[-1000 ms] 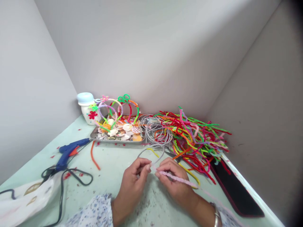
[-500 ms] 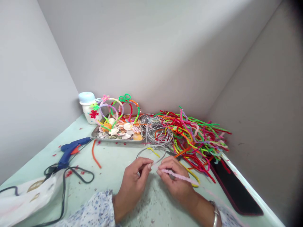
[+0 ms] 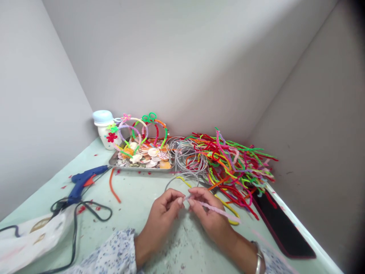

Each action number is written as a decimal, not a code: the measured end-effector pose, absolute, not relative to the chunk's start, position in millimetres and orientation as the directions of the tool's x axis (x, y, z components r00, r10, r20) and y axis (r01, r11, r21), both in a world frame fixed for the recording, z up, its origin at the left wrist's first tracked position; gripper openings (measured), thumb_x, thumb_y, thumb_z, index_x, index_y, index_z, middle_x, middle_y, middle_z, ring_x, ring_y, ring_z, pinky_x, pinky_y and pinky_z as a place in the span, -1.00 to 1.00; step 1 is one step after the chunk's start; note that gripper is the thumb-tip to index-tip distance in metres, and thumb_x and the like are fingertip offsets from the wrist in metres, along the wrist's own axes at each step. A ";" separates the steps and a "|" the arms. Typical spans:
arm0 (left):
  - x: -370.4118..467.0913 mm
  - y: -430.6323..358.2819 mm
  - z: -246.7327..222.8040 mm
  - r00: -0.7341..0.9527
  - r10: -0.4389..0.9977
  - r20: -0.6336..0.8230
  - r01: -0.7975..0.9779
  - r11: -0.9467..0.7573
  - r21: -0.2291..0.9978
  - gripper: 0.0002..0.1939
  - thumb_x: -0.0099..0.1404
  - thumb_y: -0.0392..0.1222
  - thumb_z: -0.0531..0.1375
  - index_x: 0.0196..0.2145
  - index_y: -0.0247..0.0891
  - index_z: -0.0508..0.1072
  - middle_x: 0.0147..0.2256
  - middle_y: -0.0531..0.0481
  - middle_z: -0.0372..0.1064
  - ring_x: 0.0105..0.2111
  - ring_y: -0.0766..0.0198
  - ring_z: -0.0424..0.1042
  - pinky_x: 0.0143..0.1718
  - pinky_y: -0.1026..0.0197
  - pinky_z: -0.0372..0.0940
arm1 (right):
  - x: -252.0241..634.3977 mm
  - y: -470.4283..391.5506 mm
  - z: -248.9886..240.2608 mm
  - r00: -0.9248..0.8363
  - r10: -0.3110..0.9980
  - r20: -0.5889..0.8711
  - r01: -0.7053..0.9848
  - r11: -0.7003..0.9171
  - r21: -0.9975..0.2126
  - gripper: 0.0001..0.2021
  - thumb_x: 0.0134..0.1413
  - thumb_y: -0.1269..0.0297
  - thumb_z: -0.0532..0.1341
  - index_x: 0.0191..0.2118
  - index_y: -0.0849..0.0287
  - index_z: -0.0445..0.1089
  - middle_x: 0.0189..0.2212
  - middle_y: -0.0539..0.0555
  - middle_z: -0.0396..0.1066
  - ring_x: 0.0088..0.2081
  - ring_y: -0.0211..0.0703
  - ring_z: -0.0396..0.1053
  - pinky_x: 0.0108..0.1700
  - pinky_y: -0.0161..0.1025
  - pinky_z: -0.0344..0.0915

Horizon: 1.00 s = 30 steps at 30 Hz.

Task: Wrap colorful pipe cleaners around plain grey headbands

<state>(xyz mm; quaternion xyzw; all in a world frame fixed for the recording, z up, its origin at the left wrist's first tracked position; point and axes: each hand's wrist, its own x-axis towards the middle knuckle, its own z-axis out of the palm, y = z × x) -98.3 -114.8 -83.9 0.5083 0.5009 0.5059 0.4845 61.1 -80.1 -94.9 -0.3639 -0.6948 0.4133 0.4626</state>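
My left hand [image 3: 162,219] is closed, its thumb and forefinger pinching the end of a thin grey wire [image 3: 186,175] that loops behind the fingers. Close beside it, my right hand [image 3: 212,220] pinches a pale pink pipe cleaner [image 3: 221,211], whose long tail runs down to the right over the wrist. The fingertips of both hands nearly meet where wire and pipe cleaner come together; the exact contact is hidden. Behind the right hand lies a yellow-handled tool [image 3: 234,216], its dark head partly covered.
A metal tray [image 3: 142,168] of shells holds several pipe-cleaner headbands. Grey wire coils [image 3: 194,156] and a heap of coloured pipe cleaners [image 3: 242,163] lie right of it. Leftward are a blue glue gun [image 3: 81,182] with cord, a white bottle [image 3: 107,133] and a white bag [image 3: 37,239].
My right hand has moved slightly left, bringing the pipe cleaner's end against the left fingertips and the wire. The left hand has barely moved.
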 end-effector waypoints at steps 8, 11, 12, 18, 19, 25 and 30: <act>-99.2 -106.9 -85.9 0.120 0.984 -0.128 -0.106 0.141 0.984 -0.65 0.30 0.04 0.08 -0.45 -0.30 0.33 -0.56 0.07 0.28 -0.65 0.44 0.15 -0.60 0.36 0.03 | 60.6 -78.4 -95.1 -0.319 0.898 0.303 0.171 0.369 -0.913 -0.91 0.11 0.29 0.19 -0.27 0.16 0.38 -0.47 0.02 0.43 -0.45 -0.20 0.42 -0.39 -0.29 0.36; -100.7 -104.4 -86.0 0.171 0.971 -0.167 -0.080 0.183 0.980 -0.66 0.28 0.02 0.10 -0.51 -0.29 0.29 -0.62 0.12 0.19 -0.67 0.45 0.09 -0.63 0.36 -0.03 | 60.7 -77.8 -95.5 -0.312 0.908 0.280 0.172 0.344 -0.923 -0.91 0.10 0.29 0.20 -0.27 0.16 0.38 -0.48 0.01 0.43 -0.46 -0.20 0.42 -0.41 -0.30 0.36; -101.2 -103.9 -85.7 0.183 0.967 -0.176 -0.084 0.194 0.977 -0.66 0.28 0.02 0.10 -0.52 -0.28 0.28 -0.63 0.13 0.15 -0.68 0.45 0.06 -0.63 0.36 -0.06 | 60.7 -77.6 -95.9 -0.311 0.911 0.271 0.168 0.333 -0.928 -0.91 0.10 0.29 0.20 -0.27 0.16 0.38 -0.48 0.00 0.43 -0.47 -0.21 0.42 -0.41 -0.30 0.36; -103.4 -103.2 -83.7 0.235 0.950 -0.203 -0.153 0.243 0.958 -0.73 0.26 -0.03 0.09 -0.47 -0.28 0.35 -0.64 0.17 0.00 -0.66 0.43 -0.10 -0.64 0.33 -0.19 | 60.2 -76.8 -100.5 -0.323 0.906 0.272 0.105 0.321 -0.941 -0.87 0.12 0.30 0.18 -0.19 0.13 0.33 -0.45 -0.01 0.40 -0.44 -0.21 0.42 -0.38 -0.28 0.36; -103.4 -103.1 -83.1 0.239 0.948 -0.211 -0.154 0.251 0.956 -0.73 0.25 -0.03 0.09 -0.47 -0.28 0.35 -0.64 0.18 -0.01 -0.66 0.43 -0.11 -0.64 0.32 -0.20 | 60.2 -77.0 -100.5 -0.322 0.904 0.282 0.094 0.327 -0.940 -0.86 0.13 0.30 0.18 -0.17 0.13 0.31 -0.44 -0.01 0.39 -0.43 -0.21 0.42 -0.36 -0.28 0.36; -102.9 -102.0 -79.8 0.210 0.947 -0.242 -0.223 0.288 0.931 -0.73 0.19 -0.01 0.15 -0.50 -0.25 0.29 -0.64 0.19 -0.04 -0.66 0.42 -0.14 -0.63 0.30 -0.23 | 61.1 -80.1 -92.9 -0.353 0.876 0.327 0.132 0.393 -0.910 -0.94 0.12 0.29 0.20 -0.32 0.14 0.31 -0.47 -0.02 0.36 -0.43 -0.22 0.35 -0.38 -0.31 0.30; -103.6 -101.7 -80.7 0.208 0.951 -0.230 -0.247 0.279 0.928 -0.72 0.20 -0.02 0.16 -0.52 -0.24 0.23 -0.63 0.18 -0.04 -0.65 0.43 -0.13 -0.62 0.30 -0.23 | 60.9 -80.3 -92.0 -0.368 0.863 0.346 0.156 0.424 -0.892 -0.95 0.10 0.32 0.21 -0.36 0.15 0.34 -0.48 -0.03 0.35 -0.45 -0.24 0.30 -0.41 -0.33 0.24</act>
